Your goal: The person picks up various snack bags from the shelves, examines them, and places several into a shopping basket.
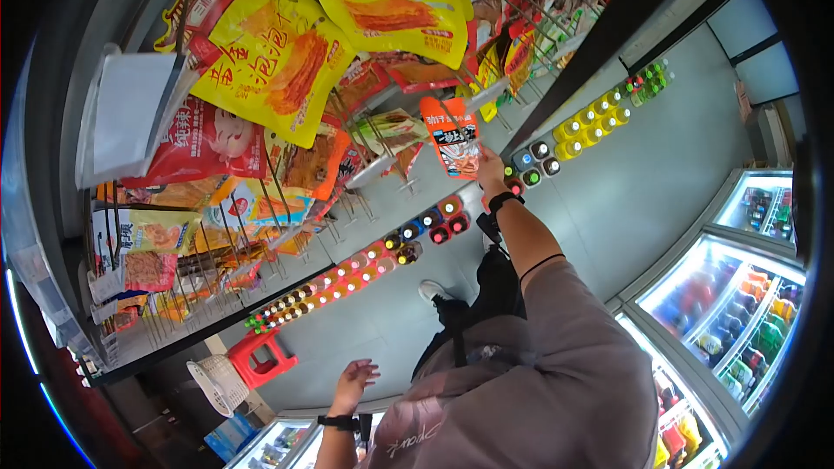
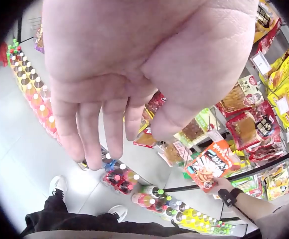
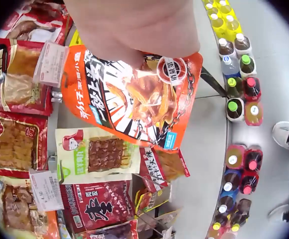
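An orange snack packet with black lettering and a picture of food is gripped at its edge by my right hand. In the right wrist view the same packet faces the camera, in front of a rack of hanging snack packs. A pale packet of skewered snacks hangs just below it. My left hand hangs at waist height, away from the rack. Seen from the left wrist, its palm and loose fingers hold nothing.
Large yellow snack bags hang on the rack's hooks. Rows of bottles line the floor along its base. A red stool and a white basket stand at its end. Lit drink coolers are opposite.
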A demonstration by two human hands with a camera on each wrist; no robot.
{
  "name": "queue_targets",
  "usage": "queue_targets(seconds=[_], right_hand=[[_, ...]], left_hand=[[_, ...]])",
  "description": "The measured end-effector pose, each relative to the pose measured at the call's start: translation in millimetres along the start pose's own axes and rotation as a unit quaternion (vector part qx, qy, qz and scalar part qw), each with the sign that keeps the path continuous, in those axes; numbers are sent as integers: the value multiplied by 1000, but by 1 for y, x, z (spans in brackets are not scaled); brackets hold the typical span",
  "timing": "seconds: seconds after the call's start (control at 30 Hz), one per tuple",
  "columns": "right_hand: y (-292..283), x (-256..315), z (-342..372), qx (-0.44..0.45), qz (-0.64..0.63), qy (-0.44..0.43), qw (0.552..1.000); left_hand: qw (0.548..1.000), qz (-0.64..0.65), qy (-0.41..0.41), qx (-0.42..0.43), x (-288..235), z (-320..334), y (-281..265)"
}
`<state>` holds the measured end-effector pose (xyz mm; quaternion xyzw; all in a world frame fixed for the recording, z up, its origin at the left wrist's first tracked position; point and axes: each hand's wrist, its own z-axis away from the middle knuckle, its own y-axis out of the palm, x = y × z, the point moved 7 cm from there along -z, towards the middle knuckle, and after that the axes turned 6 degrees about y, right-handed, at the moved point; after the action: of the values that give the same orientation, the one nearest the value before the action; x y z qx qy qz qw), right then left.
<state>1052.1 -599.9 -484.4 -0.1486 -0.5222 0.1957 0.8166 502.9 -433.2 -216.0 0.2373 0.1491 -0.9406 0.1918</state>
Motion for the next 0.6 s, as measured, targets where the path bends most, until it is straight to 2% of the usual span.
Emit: queue_targets(seconds=[0.03, 0.13, 0.27, 0.3, 0.33, 0.37, 0.4, 0.43, 0.47, 0.5, 0.53, 0.57, 0.6], right_hand=[[5, 12, -8, 13, 24, -37, 999], [9, 28, -22, -15, 84, -37, 996], [14, -10, -7, 6, 94, -28, 995], [18, -26, 3, 53, 140, -18, 989], [50, -77, -3, 106, 249, -230, 935], [82, -149, -2, 226, 365, -310, 848], [106, -220, 7, 342, 427, -394, 738], [65, -202, 41, 403, 341, -241, 815], [28, -191, 70, 429, 240, -73, 868], [-6, -186, 98, 430, 148, 77, 887], [-35, -186, 123, 414, 83, 178, 889], [-47, -213, 126, 402, 212, 117, 883], [-91, -178, 155, 344, 145, 241, 896]], left_hand=[[1000, 12, -2, -4, 9, 1, -4], [999, 29, -13, -18, 21, 10, -8], [998, 33, -46, -37, 31, 23, -8], [998, 30, -57, -28, 39, 20, -8], [997, 28, -68, -18, 48, 18, -8], [997, 30, -64, -15, 55, 15, -9], [998, 27, -62, -7, 63, 10, -12], [998, 25, -60, 1, 70, 5, -14], [998, 27, -54, 4, 76, -1, -19], [998, 29, -55, 5, 82, -6, -25], [998, 33, -57, 5, 88, -11, -30], [998, 31, -54, 2, 90, -16, -35], [998, 5, -56, -2, 89, -19, -38]])
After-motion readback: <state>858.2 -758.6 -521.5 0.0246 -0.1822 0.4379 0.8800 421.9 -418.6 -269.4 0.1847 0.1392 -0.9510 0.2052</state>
